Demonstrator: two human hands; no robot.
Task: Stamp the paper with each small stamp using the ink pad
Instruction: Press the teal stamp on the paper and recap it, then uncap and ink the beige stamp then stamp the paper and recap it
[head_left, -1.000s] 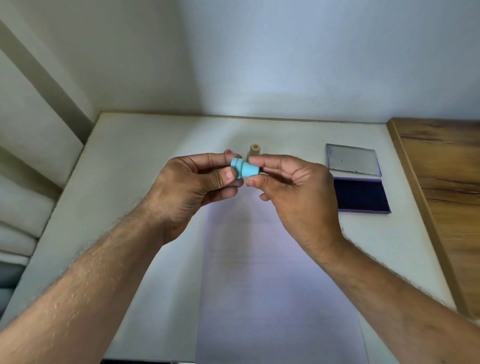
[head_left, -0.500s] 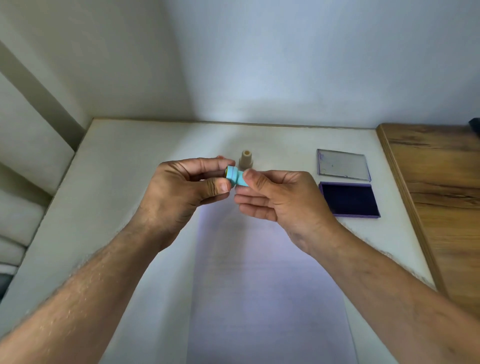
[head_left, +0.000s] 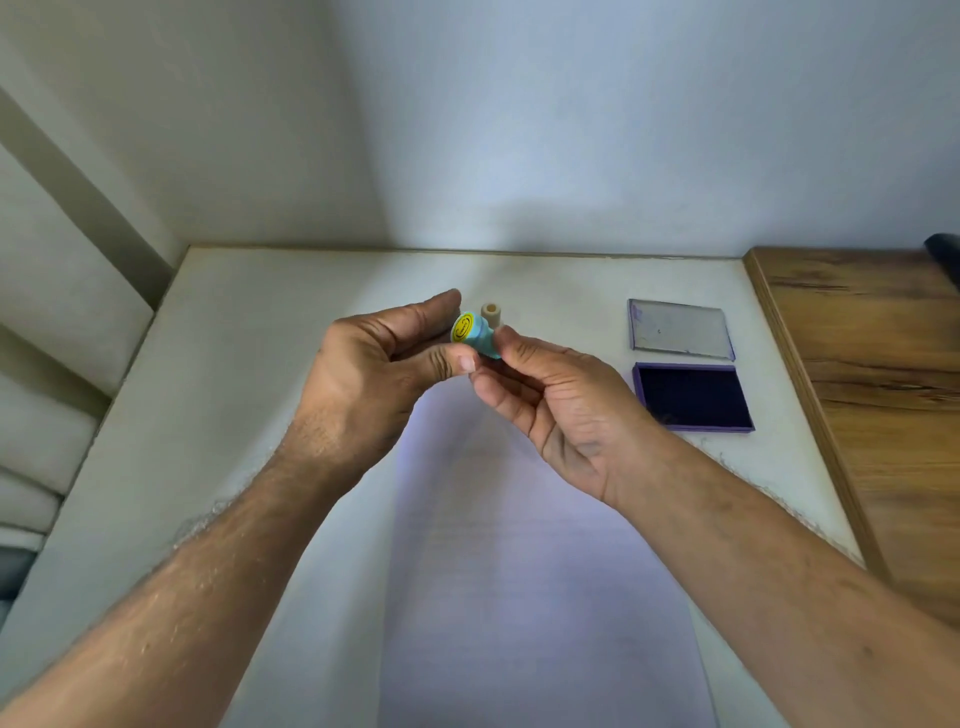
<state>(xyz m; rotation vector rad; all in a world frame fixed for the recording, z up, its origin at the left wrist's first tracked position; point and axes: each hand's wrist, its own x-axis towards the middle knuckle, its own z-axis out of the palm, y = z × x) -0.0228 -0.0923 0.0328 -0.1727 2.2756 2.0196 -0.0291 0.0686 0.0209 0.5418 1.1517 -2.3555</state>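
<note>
A small light-blue stamp (head_left: 475, 338) with a yellow round face is held above the far end of the white lined paper (head_left: 519, 561). My right hand (head_left: 561, 410) pinches its blue body between thumb and fingertips. My left hand (head_left: 379, 374) cups the yellow end, forefinger behind it and thumb just below it. The yellow face is turned toward me. A second stamp, beige (head_left: 490, 315), stands upright on the table just behind the hands. The open ink pad (head_left: 693, 397), dark blue in a purple case, lies to the right of the paper.
The ink pad's clear lid (head_left: 678, 328) lies flat behind the pad. The white table (head_left: 234, 395) ends at the wall behind and meets a wooden surface (head_left: 883, 374) on the right. A dark object (head_left: 946, 257) shows at the far right edge.
The blue stamp has been turned between both hands, so its yellow face now shows toward me. The left forefinger has lifted off and straightened behind it.
</note>
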